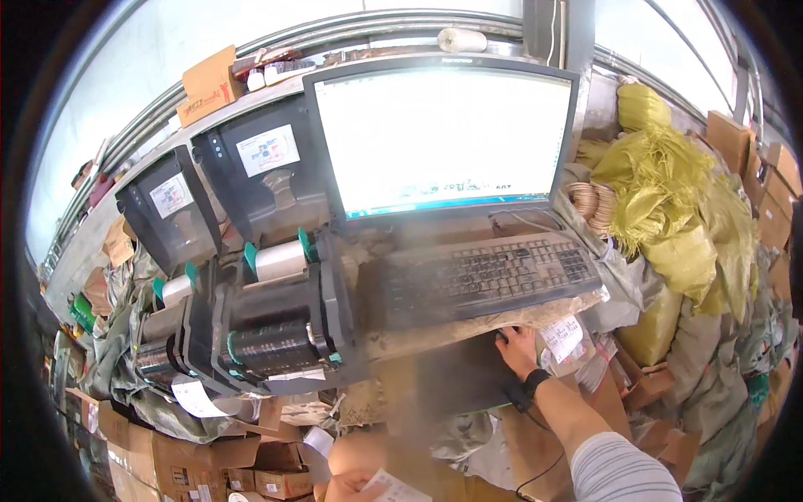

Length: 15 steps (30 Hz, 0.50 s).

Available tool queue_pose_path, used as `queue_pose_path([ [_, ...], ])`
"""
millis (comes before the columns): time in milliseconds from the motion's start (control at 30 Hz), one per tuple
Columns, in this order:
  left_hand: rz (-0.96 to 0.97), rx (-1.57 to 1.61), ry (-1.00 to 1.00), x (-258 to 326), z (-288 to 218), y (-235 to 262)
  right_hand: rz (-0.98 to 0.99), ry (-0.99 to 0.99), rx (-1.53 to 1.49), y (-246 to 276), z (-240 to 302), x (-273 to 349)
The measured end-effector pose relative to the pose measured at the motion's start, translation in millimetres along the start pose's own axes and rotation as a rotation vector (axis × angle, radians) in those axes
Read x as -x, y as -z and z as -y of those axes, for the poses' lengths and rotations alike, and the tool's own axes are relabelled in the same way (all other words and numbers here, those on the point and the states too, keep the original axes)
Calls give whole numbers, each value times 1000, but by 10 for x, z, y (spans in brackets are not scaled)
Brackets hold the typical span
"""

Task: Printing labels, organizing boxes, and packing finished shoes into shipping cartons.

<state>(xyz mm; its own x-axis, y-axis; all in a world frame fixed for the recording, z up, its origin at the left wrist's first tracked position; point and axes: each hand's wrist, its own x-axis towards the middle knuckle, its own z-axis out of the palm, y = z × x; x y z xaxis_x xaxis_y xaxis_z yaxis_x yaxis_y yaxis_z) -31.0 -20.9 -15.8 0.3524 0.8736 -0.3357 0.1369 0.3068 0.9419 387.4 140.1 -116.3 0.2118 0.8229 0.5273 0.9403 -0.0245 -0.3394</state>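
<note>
Left hand (345, 487) holds printed slip (398, 489)

White with dark print, it sits pinched off the front left corner of the black board (462, 372). Near the board's right edge, the right hand (521, 351) curls over a mostly hidden mouse (501, 337), grip unclear; beyond lies a dusty keyboard (502, 272)

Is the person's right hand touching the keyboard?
Apart. The head view shows the right hand below the keyboard, and you can see the tan shelf edge between them.
</note>
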Motion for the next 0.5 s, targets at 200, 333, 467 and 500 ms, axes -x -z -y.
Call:
queue_pose_path([
  [200,-11,-31,-30,7,-59,-28,5,15,22,11,13,-15],
  [333,-8,-19,-23,-5,-35,-17,31,3,8,28,37,-19],
  [467,8,40,-18,-23,51,8,6,28,24,39,60,-35],
  [500,6,42,-17,-21,48,5,25,8,21,38,58,-34],
])
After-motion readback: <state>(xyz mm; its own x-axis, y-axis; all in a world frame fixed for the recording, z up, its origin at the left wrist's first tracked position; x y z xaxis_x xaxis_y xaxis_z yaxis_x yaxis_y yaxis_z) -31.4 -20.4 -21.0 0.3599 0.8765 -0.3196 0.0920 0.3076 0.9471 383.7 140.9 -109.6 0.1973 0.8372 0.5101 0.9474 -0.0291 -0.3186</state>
